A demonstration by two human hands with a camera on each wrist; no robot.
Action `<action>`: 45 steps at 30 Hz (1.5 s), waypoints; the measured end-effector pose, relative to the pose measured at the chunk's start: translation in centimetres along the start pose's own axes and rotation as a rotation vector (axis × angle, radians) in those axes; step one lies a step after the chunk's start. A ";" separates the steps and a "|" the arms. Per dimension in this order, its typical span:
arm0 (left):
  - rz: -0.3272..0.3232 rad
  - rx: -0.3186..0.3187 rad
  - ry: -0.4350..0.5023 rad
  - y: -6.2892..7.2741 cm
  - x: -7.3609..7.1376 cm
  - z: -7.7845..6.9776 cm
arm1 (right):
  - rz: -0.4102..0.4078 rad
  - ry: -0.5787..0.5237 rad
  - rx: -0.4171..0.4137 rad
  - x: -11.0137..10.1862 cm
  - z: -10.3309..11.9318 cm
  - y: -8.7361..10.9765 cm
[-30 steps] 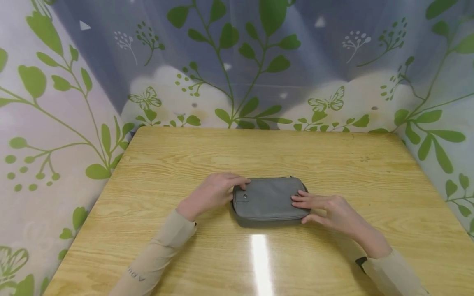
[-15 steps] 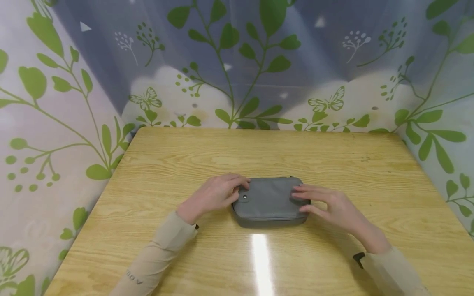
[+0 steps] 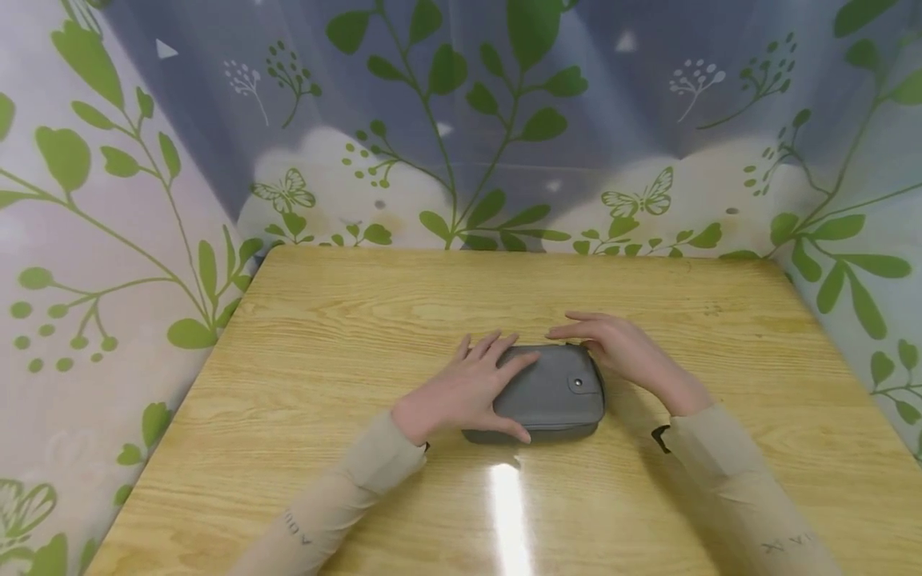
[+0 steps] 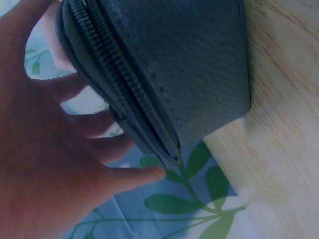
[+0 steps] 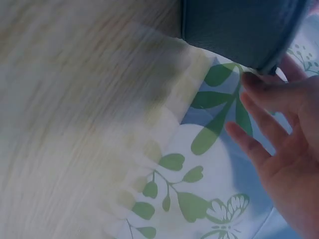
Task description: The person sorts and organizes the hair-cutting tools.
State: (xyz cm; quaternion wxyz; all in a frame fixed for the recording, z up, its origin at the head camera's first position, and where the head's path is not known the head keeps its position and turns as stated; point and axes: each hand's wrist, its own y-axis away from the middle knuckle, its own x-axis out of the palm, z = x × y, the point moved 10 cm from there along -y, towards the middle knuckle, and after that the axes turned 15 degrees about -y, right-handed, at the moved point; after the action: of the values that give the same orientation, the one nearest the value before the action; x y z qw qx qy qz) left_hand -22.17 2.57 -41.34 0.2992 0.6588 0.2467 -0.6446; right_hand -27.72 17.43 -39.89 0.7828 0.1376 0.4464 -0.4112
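A grey zippered pouch [image 3: 551,400] lies on the table, its snap tab [image 3: 578,382] on the right end of the top. My left hand [image 3: 457,394] spreads across the pouch's left half, with the thumb along the near side and the fingers reaching over the far edge. In the left wrist view the zipper [image 4: 122,74] runs along the side, with the thumb tip close to its end. My right hand [image 3: 628,352] is at the far right corner, fingers extended behind the pouch. In the right wrist view its thumb [image 5: 261,89] is right at that corner.
A wooden table [image 3: 346,312] surrounds the pouch. Leaf-patterned curtains [image 3: 504,168] hang behind it and at both sides. A bright light reflection [image 3: 510,512] falls on the tabletop in front of the pouch.
The pouch has been turned half round; its snap tab went from the left end to the right. My left hand moved right over the top, and my right hand moved to the far corner.
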 end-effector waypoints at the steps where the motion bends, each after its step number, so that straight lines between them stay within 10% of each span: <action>1: 0.021 -0.010 0.001 -0.1 0.2 0.0 | 0.013 -0.001 0.010 0.2 -0.2 -0.2; 45: -0.023 -0.047 -0.089 -0.2 0.4 0.3 | -0.240 0.257 -0.124 -1.8 1.8 4.7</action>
State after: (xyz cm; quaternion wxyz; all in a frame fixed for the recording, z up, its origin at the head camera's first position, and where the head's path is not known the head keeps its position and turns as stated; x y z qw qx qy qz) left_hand -22.57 2.47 -41.79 0.3176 0.6193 0.2557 -0.6709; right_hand -23.54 20.25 -38.12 0.6716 0.0861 0.5804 -0.4523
